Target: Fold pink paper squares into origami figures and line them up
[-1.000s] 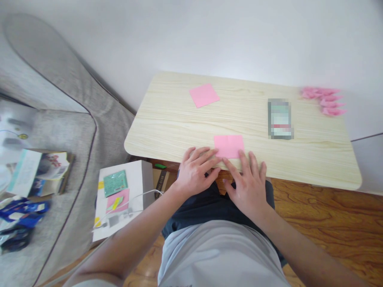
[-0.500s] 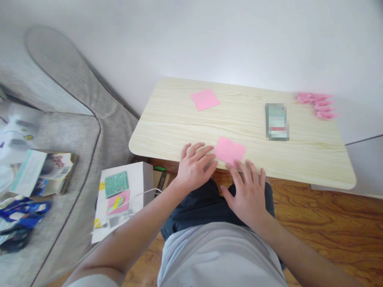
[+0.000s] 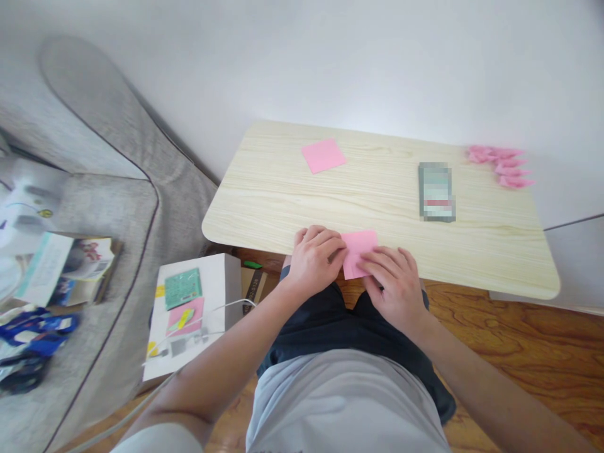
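A square of pink paper (image 3: 359,244) is held at the front edge of the pale wooden table (image 3: 264,201), its near part sticking out past that edge. My left hand (image 3: 315,259) pinches its left side between thumb and fingers. On the right side, my right hand (image 3: 391,277) grips the sheet, fingers on top and thumb underneath. Farther back on the table lies a second pink sheet (image 3: 323,156), flat and untouched. Several folded pink paper pieces (image 3: 507,167) sit together at the back right corner.
A phone-like object (image 3: 436,192), blurred out, lies right of centre on the table. To the left, a white box (image 3: 226,277) carries a green packet (image 3: 183,289), pink paper and a white cable. A grey sofa (image 3: 108,207) with boxes and cloth stands beyond it.
Both hands have closed on the near pink paper. The sheet has turned straighter and come toward me, so part of it now overhangs the table edge.
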{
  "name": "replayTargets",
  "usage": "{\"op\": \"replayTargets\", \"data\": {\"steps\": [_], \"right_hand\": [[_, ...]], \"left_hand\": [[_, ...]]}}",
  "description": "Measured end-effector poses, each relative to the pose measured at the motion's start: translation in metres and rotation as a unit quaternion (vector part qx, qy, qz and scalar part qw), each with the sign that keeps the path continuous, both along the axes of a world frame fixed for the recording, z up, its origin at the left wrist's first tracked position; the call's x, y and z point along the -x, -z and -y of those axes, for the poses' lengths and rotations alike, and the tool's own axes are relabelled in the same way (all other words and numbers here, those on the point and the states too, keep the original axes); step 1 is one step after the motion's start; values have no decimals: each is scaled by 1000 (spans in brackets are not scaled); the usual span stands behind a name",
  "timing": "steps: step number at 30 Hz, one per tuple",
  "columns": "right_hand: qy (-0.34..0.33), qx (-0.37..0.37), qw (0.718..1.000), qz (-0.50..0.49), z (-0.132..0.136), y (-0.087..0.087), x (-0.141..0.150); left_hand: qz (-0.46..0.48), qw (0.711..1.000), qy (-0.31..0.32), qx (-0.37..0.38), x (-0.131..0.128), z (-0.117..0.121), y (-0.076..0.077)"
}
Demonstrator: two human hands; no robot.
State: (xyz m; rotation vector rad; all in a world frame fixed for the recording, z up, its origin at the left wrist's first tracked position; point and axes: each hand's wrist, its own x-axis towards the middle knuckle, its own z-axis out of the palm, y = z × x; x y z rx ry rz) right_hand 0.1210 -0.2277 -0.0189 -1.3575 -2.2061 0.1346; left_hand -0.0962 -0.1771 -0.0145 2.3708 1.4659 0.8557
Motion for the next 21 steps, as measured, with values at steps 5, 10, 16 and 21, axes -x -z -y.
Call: {"op": "replayTargets", "data": {"steps": [5, 10, 16, 21], "right_hand": [[-29, 28, 998, -48, -25, -11, -2], [9, 75, 991, -108, -45, -14, -4], [58, 115, 984, -125, -55, -11, -3], [66, 102, 989, -88, -55, -9, 1]], "left_hand": [[-6, 999, 31, 20, 11, 2, -6], [3, 999, 41, 35, 15, 3, -10], [38, 997, -30, 61, 3, 1, -7], [33, 993, -76, 80, -3, 0, -8]]}}
